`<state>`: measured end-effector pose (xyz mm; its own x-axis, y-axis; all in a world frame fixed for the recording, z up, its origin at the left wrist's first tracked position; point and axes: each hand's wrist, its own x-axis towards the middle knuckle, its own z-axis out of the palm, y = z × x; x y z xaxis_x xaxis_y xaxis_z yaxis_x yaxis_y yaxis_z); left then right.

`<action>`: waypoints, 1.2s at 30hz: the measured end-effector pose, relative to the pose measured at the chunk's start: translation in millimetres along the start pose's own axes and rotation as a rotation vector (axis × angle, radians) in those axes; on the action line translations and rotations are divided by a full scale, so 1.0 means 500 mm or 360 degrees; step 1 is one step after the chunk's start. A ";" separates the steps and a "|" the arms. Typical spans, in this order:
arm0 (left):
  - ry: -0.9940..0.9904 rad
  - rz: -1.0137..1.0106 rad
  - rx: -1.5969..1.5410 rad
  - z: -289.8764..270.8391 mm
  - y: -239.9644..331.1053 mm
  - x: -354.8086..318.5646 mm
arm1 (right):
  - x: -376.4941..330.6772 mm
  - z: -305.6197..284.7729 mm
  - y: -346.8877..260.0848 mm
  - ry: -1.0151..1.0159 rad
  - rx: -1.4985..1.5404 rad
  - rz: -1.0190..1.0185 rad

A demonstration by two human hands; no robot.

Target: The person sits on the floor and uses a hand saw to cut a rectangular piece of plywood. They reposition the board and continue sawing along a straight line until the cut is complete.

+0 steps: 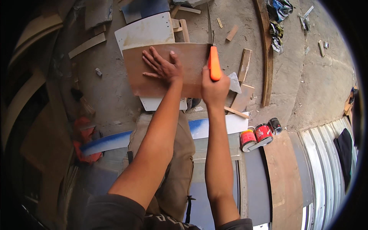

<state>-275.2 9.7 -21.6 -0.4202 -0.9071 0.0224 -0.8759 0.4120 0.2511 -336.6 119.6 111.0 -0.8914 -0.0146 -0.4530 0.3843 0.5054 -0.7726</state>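
My left hand (165, 68) lies flat with spread fingers on a brown wooden board (134, 61), pressing on its middle. The fist of my right hand (215, 89) is closed round the orange handle of a handsaw (215, 65). Its thin dark blade points away from me, at the board's right edge; how far it sits in the wood I cannot tell. Underneath the board is a white panel (147, 31) with small holes, showing beyond its far and near edges. My leg (180, 138) in brown trousers is just below the board.
A long timber (264, 57) lies on the concrete floor at right, with wood offcuts (245, 65) nearer. Several paint cans (263, 132) stand at lower right beside a blue-and-white strip (199, 128). Corrugated metal sheet (322, 153) lies farther right. Crumpled plastic (280, 9) is at far right.
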 end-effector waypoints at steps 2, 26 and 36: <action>0.0026 -0.0008 0.0002 0.005 -0.006 0.000 | -0.041 -0.021 -0.001 -0.0072 -0.0036 -0.0058; 0.0085 0.0026 -0.0139 0.012 -0.012 -0.005 | 0.005 -0.003 0.065 -0.0122 0.0219 -0.0081; -0.0038 0.0452 -0.0311 0.024 -0.058 -0.012 | -0.009 0.007 0.090 -0.0170 0.0336 -0.0279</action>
<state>-250.3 4.3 -40.6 -0.6480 -0.7555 0.0958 -0.6622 0.6212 0.4190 -314.5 139.6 76.5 -0.9226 -0.1826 -0.3398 0.2779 0.2963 -0.9138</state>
